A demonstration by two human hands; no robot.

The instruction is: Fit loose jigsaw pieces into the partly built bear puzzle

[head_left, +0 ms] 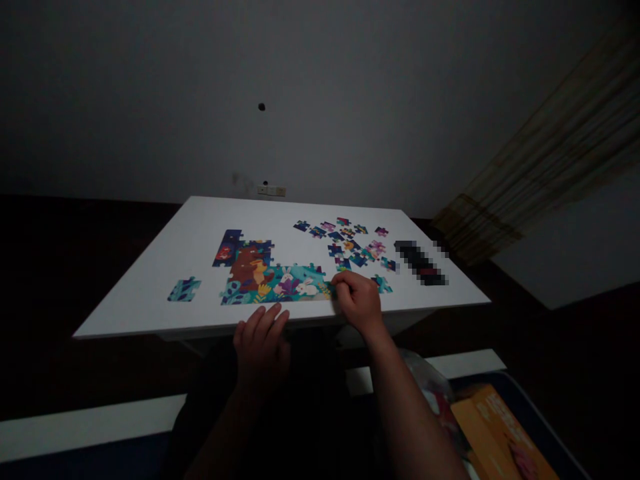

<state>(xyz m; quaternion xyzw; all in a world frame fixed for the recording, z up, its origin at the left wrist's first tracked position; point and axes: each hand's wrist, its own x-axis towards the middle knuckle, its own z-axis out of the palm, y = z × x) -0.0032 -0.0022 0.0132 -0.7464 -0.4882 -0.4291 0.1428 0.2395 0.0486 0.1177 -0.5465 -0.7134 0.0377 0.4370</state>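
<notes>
A partly assembled jigsaw puzzle (265, 280) with rabbits and a brown bear lies on a white table (150, 293). My right hand (356, 300) pinches its fingertips at the puzzle's right end, apparently on a jigsaw piece that is mostly hidden. My left hand (261, 340) rests with spread fingers on the table's front edge, holding nothing. A small joined section (184, 289) sits apart to the left. Several loose pieces (347, 240) are scattered toward the far right, and a teal piece (383, 285) lies just beyond my right hand.
A pixelated dark object (420, 263) lies on the table's right side. A sheer curtain (550, 147) hangs at the right, and a wall switch plate (271, 191) sits behind the table. An orange box (500, 433) lies low at the bottom right.
</notes>
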